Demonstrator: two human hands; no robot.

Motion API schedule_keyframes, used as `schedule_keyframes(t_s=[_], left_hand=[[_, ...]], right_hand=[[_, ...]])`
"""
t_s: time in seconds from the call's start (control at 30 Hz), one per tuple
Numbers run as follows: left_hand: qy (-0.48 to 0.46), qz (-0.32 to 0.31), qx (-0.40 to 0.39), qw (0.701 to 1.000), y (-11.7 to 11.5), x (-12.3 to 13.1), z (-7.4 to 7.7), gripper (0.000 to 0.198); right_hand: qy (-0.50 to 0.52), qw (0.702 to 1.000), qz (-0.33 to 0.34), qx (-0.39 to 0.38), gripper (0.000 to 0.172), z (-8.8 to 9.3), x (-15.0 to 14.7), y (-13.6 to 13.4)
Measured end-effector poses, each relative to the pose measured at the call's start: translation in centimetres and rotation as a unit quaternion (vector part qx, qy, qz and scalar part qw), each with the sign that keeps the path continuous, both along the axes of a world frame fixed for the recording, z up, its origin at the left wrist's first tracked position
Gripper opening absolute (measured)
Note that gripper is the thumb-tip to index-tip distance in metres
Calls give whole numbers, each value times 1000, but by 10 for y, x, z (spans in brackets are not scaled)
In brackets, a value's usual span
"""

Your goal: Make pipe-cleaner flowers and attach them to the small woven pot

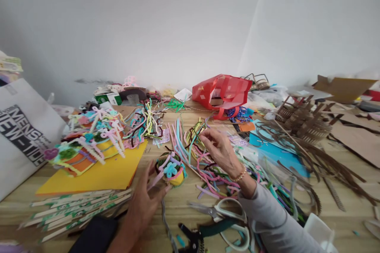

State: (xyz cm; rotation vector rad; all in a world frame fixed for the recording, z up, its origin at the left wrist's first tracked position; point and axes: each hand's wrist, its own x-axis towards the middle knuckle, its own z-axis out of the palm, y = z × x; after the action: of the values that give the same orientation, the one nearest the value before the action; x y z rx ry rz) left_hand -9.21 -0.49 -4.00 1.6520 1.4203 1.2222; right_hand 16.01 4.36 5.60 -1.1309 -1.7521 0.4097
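My left hand (144, 199) has its fingers and thumb curled around the left side of a small pipe-cleaner flower basket (177, 178). A blue pipe-cleaner flower (170, 170) sits on its front, above a yellow side with pink and teal edging. My right hand (221, 152), with a beaded bracelet at the wrist, hovers over loose pipe cleaners (204, 168), its fingertips pinched together. Whatever lies between those fingertips is too small to make out. Finished pipe-cleaner baskets (86, 154) rest on yellow sheets (118, 174) to the left.
White-handled scissors (230, 209) and dark-handled pliers (204, 231) lie in front of me. Wrapped sticks (74, 209) and a dark phone-like object (95, 235) are at front left. A red bag (221, 91) stands behind; small woven baskets (308, 120) and brown strips (323, 158) are right.
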Motion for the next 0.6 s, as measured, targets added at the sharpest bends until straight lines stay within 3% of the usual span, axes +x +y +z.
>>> schedule_keyframes(t_s=[0.1, 0.3, 0.4, 0.6], left_hand=[[19, 23, 9, 1000, -2, -1, -1, 57], [118, 75, 54, 989, -5, -4, -2, 34], [146, 64, 78, 984, -6, -5, -1, 35], [169, 43, 95, 980, -8, -7, 2, 38]], right_hand=[[-60, 998, 3, -17, 18, -15, 1, 4], [-182, 978, -24, -99, 10, -65, -7, 11], [-209, 972, -36, -101, 10, -81, -18, 11], [-230, 967, -59, -93, 19, -96, -36, 14]])
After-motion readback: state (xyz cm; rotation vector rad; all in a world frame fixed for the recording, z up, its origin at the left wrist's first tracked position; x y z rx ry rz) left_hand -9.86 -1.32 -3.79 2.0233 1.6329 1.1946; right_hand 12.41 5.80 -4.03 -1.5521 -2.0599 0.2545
